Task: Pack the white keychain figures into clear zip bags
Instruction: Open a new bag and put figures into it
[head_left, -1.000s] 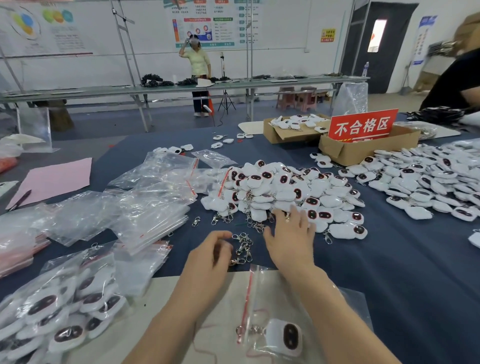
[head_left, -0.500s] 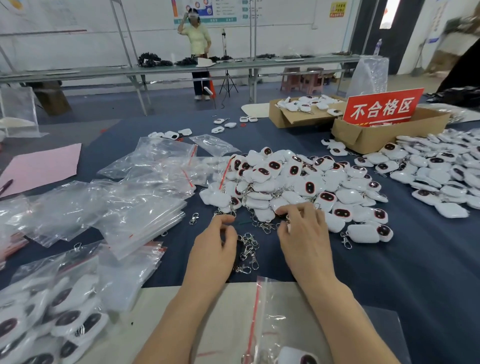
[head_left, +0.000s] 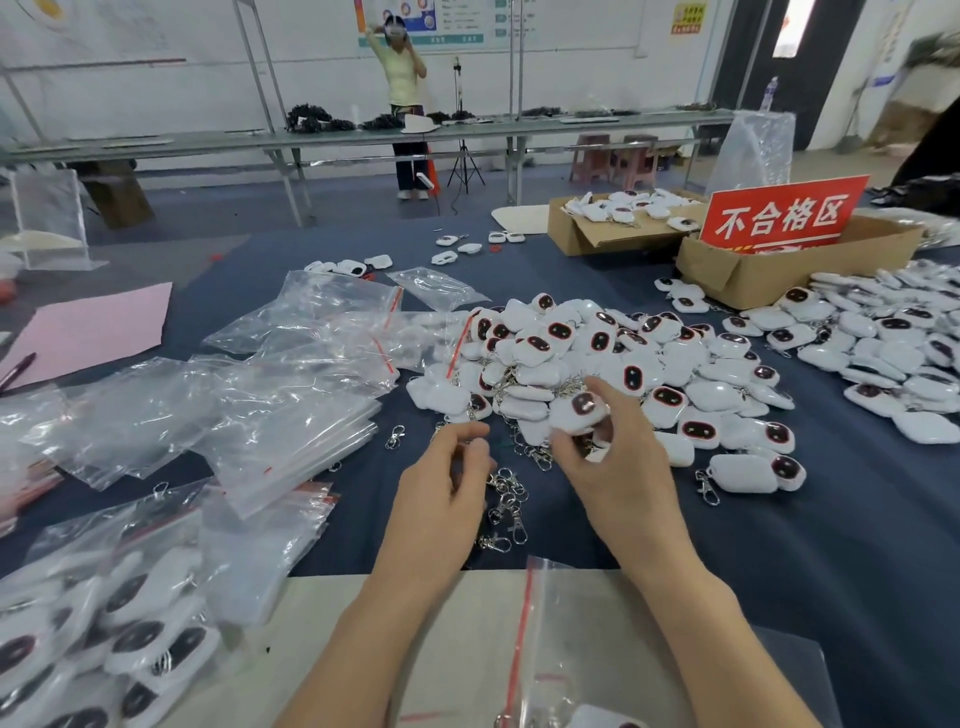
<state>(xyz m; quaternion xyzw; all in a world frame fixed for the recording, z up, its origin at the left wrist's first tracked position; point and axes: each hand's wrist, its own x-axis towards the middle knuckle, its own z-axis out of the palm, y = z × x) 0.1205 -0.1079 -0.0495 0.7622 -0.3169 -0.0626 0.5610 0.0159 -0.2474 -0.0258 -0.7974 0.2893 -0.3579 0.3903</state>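
Note:
My right hand (head_left: 615, 462) pinches one white keychain figure (head_left: 577, 413) with a dark face, lifted at the near edge of the big pile of white figures (head_left: 613, 358). My left hand (head_left: 441, 493) hovers just left of it with fingers loosely curled, holding nothing I can see. Loose metal clasps (head_left: 506, 506) lie on the blue cloth between my hands. A clear zip bag (head_left: 524, 649) with a red strip lies on the beige mat in front of me, a figure partly in it at the bottom edge. Empty clear zip bags (head_left: 291, 415) are stacked to the left.
Bagged figures (head_left: 104, 639) are heaped at the lower left. More loose figures (head_left: 883, 353) cover the right side. Two cardboard boxes (head_left: 753, 270) with a red sign (head_left: 784, 213) stand at the back right. A pink sheet (head_left: 88, 332) lies far left. A person stands by the far bench.
My right hand reached into the pile's near edge and picked up one white figure, now lifted toward me. My left hand stayed near the clasps. The camera moved closer to the pile.

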